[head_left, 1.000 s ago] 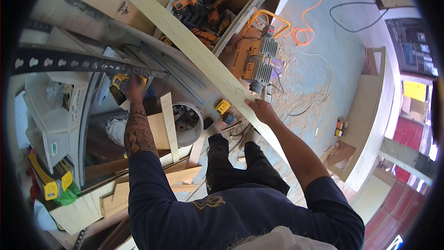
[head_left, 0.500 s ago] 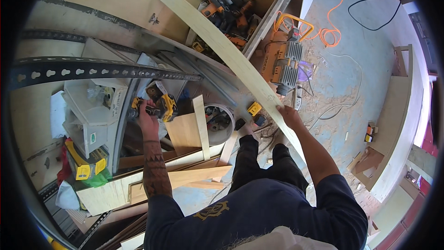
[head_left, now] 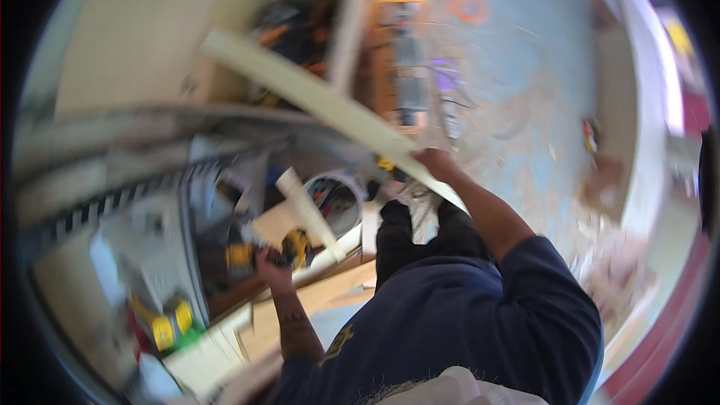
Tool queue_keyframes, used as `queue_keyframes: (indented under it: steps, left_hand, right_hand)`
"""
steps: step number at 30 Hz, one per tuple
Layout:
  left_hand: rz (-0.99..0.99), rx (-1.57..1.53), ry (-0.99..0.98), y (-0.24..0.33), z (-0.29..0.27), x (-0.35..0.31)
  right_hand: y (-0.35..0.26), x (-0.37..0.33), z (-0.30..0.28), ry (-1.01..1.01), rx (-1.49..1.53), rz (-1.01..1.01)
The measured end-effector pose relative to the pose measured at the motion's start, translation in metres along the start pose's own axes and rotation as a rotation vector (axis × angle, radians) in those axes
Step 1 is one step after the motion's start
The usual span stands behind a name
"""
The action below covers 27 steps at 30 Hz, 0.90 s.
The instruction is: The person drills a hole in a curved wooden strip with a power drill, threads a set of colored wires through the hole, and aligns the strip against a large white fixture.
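My left hand is closed round the middle of a yellow-and-black cordless power tool. Blur hides which kind of tool it is. It is held above scrap boards, left of a white bucket. On the other side, my right hand grips a long pale wooden board near its lower end. The board slants up and left, its far end passing over an open wooden box of orange and black power tools. Its lower end goes behind my right forearm.
An orange-framed air compressor stands beyond the board. At left are a slotted metal shelf rail and grey bins. Plywood pieces lie below my left hand. A coiled orange hose rests on the dusty floor.
My left hand has brought the power tool lower and nearer my body. The board and my right hand appear further left and higher as the whole view shifts and blurs.
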State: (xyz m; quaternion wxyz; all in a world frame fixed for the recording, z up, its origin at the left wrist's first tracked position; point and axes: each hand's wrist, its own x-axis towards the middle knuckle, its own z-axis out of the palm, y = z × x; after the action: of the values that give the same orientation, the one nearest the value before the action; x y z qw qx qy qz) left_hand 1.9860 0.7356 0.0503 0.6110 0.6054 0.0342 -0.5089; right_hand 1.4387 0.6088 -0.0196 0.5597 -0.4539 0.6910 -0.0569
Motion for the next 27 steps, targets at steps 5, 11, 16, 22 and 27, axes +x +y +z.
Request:
queue_keyframes:
  steps: [5, 11, 16, 22, 27]
  left_hand:
    - [0.051, 0.205, -0.002, -0.049, 0.007, -0.065]
    - [0.016, 0.467, -0.054, -0.098, 0.062, -0.13]
    - [0.1, 0.686, -0.196, -0.153, 0.099, -0.184]
    - [0.068, 0.725, -0.397, -0.236, 0.167, -0.231]
    - [0.282, 1.06, -0.401, -0.299, 0.272, -0.343]
  right_hand:
    - [0.022, -0.077, -0.039, 0.162, -0.221, 0.111]
    - [0.123, -0.192, -0.099, 0.319, -0.172, 0.202]
    - [0.205, -0.279, -0.172, 0.521, -0.005, 0.296]
    - [0.357, -0.407, -0.268, 0.748, 0.035, 0.322]
    - [0.47, -0.496, -0.298, 0.977, 0.246, 0.28]
